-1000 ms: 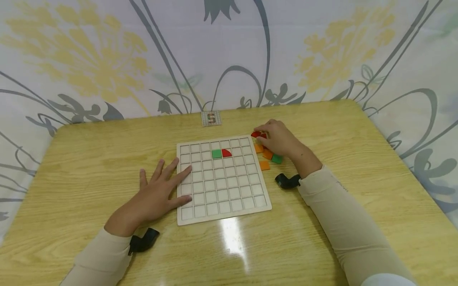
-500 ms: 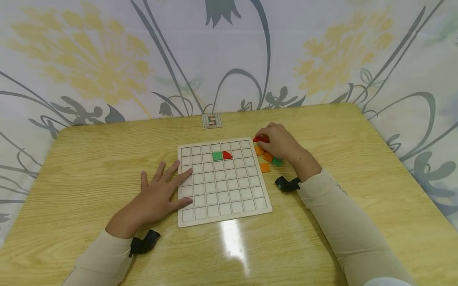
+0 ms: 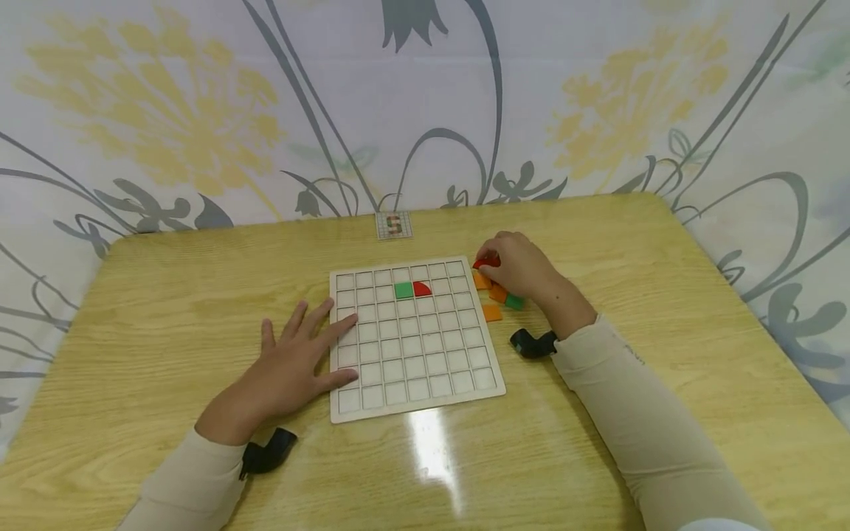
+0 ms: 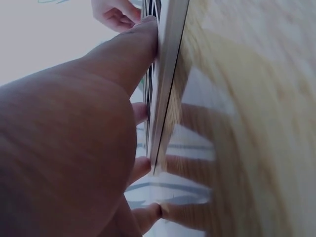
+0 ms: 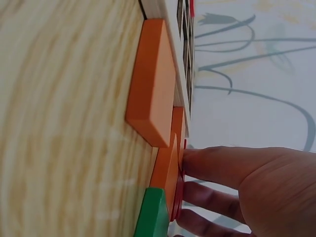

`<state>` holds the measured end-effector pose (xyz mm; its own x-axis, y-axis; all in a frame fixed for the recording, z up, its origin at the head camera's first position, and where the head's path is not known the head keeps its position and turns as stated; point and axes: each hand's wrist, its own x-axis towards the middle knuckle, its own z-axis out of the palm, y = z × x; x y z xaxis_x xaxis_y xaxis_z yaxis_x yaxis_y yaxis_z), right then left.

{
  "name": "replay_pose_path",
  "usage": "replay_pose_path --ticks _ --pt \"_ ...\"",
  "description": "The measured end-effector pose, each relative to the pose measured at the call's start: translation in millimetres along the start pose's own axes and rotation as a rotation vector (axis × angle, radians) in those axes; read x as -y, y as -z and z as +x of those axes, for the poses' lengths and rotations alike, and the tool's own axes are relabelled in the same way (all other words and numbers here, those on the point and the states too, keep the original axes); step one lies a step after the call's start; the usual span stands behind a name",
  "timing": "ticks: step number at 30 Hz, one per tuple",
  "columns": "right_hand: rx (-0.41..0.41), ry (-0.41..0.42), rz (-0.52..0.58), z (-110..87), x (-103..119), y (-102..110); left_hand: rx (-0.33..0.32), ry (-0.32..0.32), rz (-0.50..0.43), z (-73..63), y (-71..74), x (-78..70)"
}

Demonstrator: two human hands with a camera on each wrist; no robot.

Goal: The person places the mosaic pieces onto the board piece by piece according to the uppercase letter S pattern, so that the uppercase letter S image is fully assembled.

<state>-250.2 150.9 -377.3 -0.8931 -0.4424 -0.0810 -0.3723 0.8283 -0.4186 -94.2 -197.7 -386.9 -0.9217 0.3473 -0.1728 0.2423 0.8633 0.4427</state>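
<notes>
Right hand (image 3: 522, 264) pinches red tiles (image 3: 488, 262); left hand (image 3: 287, 370), fingers spread, rests on grid board (image 3: 433, 344). I'd lift one clear of orange tiles (image 3: 481, 281).

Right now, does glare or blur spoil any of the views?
Head: white glare streaks the table below the board, off the pieces. Left wrist: left hand dark against washed-out white, table blurry and mirroring its fingers. Right wrist: dim, but the nearest orange piece looks fairly crisp.
</notes>
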Motion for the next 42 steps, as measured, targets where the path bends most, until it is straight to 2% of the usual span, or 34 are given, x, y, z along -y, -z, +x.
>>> replay_pose_path --ticks 27,34,42 --pt "-0.016 -0.006 -0.016 -0.8 3 1 0.017 0.004 -0.036 1.1 -1.4 2.1" --pt "-0.044 0.026 0.0 -0.7 12 2 0.03 0.005 -0.032 1.6 -0.8 2.2" --pt "-0.088 0.084 -0.004 2.1 35 4 0.036 0.008 -0.044 1.5 0.0 1.9"
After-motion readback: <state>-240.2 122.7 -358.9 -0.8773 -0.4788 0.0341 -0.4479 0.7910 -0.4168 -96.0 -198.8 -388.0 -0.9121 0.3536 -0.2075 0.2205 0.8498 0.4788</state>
